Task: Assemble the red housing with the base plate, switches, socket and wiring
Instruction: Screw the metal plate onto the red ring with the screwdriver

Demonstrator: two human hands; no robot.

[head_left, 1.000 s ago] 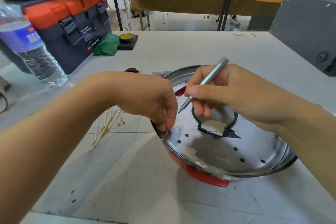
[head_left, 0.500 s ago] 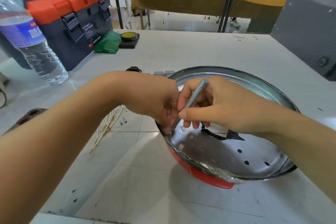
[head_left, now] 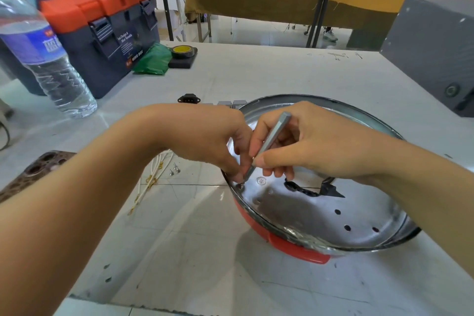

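The red housing (head_left: 295, 247) lies on the white table with the shiny round base plate (head_left: 341, 215) on top of it. My right hand (head_left: 305, 143) grips a grey metal screwdriver bit (head_left: 272, 140), its tip down at the plate's left rim. My left hand (head_left: 213, 141) pinches a small screw (head_left: 240, 184) at that same spot, fingertips touching the plate. White wires (head_left: 151, 182) and two loose screws (head_left: 174, 169) lie left of the housing. A black socket (head_left: 189, 99) and grey switches (head_left: 232, 103) sit behind my left wrist.
A water bottle (head_left: 48, 59) and a blue-and-orange toolbox (head_left: 102, 31) stand at the back left, with a green bag (head_left: 154, 59) and a yellow tape roll (head_left: 182, 52) beside them. A grey box (head_left: 433, 54) occupies the back right. A brown perforated part (head_left: 30, 174) lies at the left edge.
My right hand has swung the bit from a raised slant over the plate's middle down to the left rim, beside my left fingertips. My left hand stayed at the rim.
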